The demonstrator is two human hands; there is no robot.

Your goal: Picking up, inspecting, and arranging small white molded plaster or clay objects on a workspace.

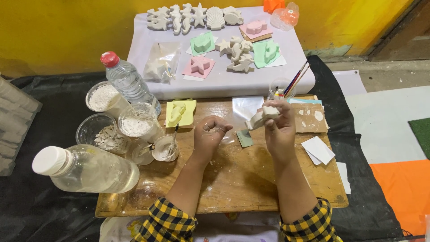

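**White plaster casting held above wooden board**

The right hand [278,130] gripped a small white plaster casting [262,117] between fingers and thumb, its long axis running from 8 o'clock up to 2 o'clock. The left hand [209,133] was curled into a loose fist, holding nothing visible. Below both, the brown wooden board [233,183] lay open toward 6 o'clock; jars crowded its 9 o'clock edge.

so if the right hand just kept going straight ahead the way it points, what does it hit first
Probably the clear cup of paintbrushes just beyond the right hand, which holds a white plaster piece; depth is hard to judge.
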